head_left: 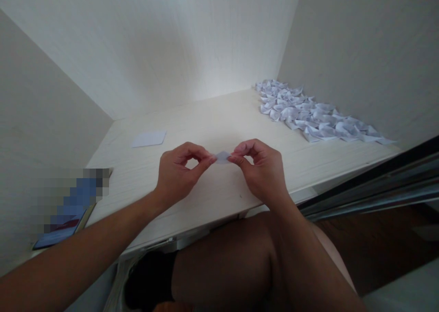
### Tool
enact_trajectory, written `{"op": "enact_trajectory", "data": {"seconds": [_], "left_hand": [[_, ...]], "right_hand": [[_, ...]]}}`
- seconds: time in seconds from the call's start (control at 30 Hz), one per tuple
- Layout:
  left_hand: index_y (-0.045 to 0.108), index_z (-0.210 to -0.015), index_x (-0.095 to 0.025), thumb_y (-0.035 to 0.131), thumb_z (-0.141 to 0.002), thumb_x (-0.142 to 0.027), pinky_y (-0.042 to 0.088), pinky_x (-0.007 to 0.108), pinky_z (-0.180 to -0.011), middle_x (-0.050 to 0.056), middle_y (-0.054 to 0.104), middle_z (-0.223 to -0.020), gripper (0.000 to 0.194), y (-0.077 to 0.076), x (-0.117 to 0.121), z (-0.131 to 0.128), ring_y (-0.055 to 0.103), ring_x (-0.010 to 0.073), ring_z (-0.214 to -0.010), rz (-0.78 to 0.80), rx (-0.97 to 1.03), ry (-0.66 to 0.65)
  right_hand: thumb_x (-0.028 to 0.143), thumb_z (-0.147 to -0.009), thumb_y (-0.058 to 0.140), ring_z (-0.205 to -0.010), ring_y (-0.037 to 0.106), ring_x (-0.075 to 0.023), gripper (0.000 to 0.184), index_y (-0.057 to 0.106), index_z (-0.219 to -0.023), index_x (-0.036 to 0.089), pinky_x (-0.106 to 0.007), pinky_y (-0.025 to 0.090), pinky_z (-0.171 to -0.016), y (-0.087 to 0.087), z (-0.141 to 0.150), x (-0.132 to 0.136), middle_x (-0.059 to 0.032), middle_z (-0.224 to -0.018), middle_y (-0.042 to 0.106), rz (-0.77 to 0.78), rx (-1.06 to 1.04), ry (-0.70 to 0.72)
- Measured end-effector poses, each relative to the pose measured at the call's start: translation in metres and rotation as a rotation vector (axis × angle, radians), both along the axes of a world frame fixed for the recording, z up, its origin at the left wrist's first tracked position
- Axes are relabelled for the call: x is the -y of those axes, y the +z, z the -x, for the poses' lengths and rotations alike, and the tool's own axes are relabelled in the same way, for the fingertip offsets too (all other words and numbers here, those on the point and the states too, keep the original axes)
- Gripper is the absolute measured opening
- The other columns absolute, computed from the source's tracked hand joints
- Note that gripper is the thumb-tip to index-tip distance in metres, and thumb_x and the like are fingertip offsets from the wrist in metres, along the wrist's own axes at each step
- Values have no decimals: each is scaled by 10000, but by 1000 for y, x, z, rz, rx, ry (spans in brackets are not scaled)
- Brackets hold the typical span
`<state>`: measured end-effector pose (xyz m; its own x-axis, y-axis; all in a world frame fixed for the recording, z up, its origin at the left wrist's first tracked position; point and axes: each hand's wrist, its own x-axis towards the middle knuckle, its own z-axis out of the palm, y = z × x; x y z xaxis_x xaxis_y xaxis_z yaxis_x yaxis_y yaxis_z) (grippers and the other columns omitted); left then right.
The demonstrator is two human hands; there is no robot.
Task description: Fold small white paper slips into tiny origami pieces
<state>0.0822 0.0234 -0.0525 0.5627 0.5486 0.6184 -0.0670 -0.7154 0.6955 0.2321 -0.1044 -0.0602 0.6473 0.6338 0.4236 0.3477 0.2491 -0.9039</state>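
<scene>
A small folded piece of white paper (222,156) is held above the middle of the tabletop, its centre rising to a low point. My left hand (181,168) pinches one end between thumb and forefinger. At the opposite end, my right hand (260,168) grips it in the same way. The fingertips hide both ends of the paper. To the left, a flat stack or sheet of white paper (149,139) lies on the table, apart from my hands.
Many folded white paper pieces (308,113) are heaped along the right wall of the pale table (206,120). At the left edge stands a partly pixelated bluish object (73,211). A dark-edged panel (377,179) borders the right side. My legs are under the table's front edge.
</scene>
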Motion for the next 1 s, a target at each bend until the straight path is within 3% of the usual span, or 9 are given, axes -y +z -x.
{"op": "enact_trajectory", "data": {"seconds": [0.13, 0.3, 0.4, 0.6, 0.77, 1.0], "left_hand": [[665, -791, -194, 810, -851, -181, 589, 278, -685, 1, 750, -747, 157, 1, -2, 0, 730, 144, -699, -94, 13, -47], [738, -868, -196, 772, -889, -96, 591, 239, -679, 24, 800, -840, 107, 8, -7, 0, 753, 131, -749, -424, 76, -149], [762, -922, -200, 816, -875, -147, 611, 231, -696, 33, 819, -886, 89, 10, -12, 1, 775, 139, -773, -509, 95, -171], [736, -1128, -222, 903, -800, -263, 645, 272, -778, 67, 826, -1036, 370, 14, -19, 3, 790, 179, -894, -674, 77, -245], [736, -1135, -277, 808, -862, -157, 642, 274, -772, 36, 822, -1018, 307, 15, -16, 5, 785, 169, -898, -671, 20, -243], [797, -1000, -284, 834, -863, -229, 626, 240, -691, 22, 822, -927, 152, 15, -12, 5, 777, 149, -778, -550, 3, -261]], "right_hand": [[165, -774, 797, -767, 671, -168, 125, 686, -791, 220, -341, 516, -778, 0, 2, -3, 10, -789, 725, -25, -35, 30], [195, -726, 827, -722, 643, -155, 167, 668, -770, 221, -330, 521, -739, 0, -2, -5, 21, -753, 688, -59, -201, 116], [218, -706, 848, -701, 627, -141, 199, 655, -756, 221, -313, 521, -720, 3, -6, -2, 29, -736, 676, -50, -306, 163], [304, -640, 924, -688, 598, -121, 285, 673, -748, 222, -275, 491, -687, 7, -9, 5, 35, -727, 675, -35, -495, 203], [353, -597, 962, -657, 572, -117, 324, 689, -705, 216, -261, 455, -645, 9, -11, 9, 37, -703, 674, 2, -538, 260], [326, -641, 938, -651, 567, -114, 264, 707, -702, 215, -258, 473, -656, 10, -7, 10, 42, -695, 672, 27, -470, 288]]}}
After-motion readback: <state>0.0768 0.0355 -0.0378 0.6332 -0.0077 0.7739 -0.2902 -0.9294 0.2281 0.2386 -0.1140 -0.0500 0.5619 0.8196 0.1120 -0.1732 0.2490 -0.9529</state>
